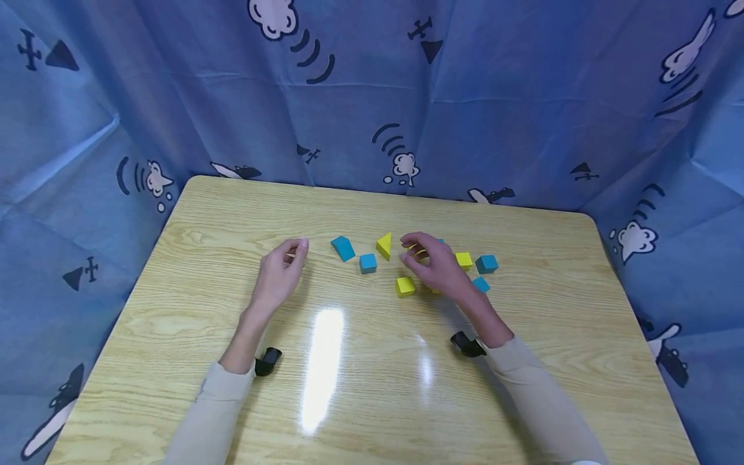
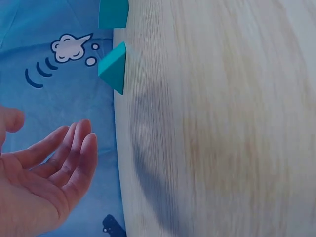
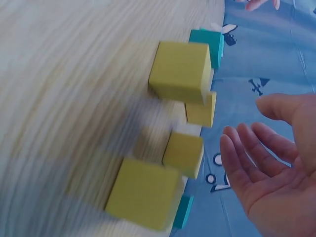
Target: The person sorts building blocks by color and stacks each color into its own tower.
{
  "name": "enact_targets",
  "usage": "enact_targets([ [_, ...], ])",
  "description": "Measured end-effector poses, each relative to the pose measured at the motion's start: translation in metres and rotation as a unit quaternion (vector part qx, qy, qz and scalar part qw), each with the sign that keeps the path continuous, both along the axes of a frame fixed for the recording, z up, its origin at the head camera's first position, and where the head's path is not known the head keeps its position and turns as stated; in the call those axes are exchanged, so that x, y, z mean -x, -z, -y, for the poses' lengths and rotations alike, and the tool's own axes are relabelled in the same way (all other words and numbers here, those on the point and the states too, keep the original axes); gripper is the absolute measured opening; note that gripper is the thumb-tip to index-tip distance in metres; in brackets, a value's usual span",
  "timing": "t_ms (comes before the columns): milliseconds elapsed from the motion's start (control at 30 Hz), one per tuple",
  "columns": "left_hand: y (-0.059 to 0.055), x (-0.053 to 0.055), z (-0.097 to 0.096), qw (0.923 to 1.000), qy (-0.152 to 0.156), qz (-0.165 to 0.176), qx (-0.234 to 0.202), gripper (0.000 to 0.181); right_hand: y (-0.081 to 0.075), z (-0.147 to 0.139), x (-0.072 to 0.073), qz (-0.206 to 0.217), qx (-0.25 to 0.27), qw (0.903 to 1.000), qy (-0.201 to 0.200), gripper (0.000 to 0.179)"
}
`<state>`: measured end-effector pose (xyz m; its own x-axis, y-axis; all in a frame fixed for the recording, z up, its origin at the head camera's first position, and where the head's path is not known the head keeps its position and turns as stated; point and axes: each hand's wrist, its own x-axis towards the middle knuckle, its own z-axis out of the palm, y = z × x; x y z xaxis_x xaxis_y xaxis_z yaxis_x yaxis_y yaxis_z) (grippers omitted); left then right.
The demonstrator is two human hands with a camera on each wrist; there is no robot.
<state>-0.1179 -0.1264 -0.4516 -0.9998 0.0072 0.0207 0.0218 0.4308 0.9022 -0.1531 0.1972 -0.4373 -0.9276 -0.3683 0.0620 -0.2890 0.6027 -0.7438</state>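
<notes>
The yellow triangle (image 1: 384, 246) sits toward the far side of the wooden table (image 1: 232, 213), with a strip of wood between it and the far edge, and a much deeper stretch between it and the person; the left hand (image 1: 280, 276) hangs well left of the triangle, fingers side by side and softly bent, thumb apart from them; between that hand and the triangle lie a blue wedge (image 1: 343, 248) and, nearer the triangle, a small blue cube (image 1: 368, 263); the right hand (image 1: 437, 265) hovers just right of the triangle, partly hiding some blocks, its fingers close together and loosely bent, thumb apart, with a gap to the blocks in the right wrist view; a yellow cube (image 1: 405, 287) lies on the person's side of the triangle; farther right of it are a second yellow cube (image 1: 464, 261), a larger blue cube (image 1: 486, 264) and a part-hidden blue block (image 1: 480, 284); wide wood runs both ways from the triangle, beyond the hands, to the side edges; a blue curtain (image 1: 349, 110) hangs behind it.
</notes>
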Motion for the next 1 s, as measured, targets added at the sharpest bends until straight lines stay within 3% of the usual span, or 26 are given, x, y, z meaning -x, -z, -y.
enact_targets([
  [467, 0.002, -0.008, -0.011, 0.9998, 0.011, 0.019, -0.004, 0.033, 0.011, 0.033, 0.000, 0.004, -0.030, 0.9970, -0.070, 0.038],
  [1000, 0.006, -0.017, -0.017, 0.9985, 0.030, 0.045, -0.007, 0.031, 0.020, 0.058, -0.001, -0.001, -0.102, 0.9910, -0.087, 0.040],
])
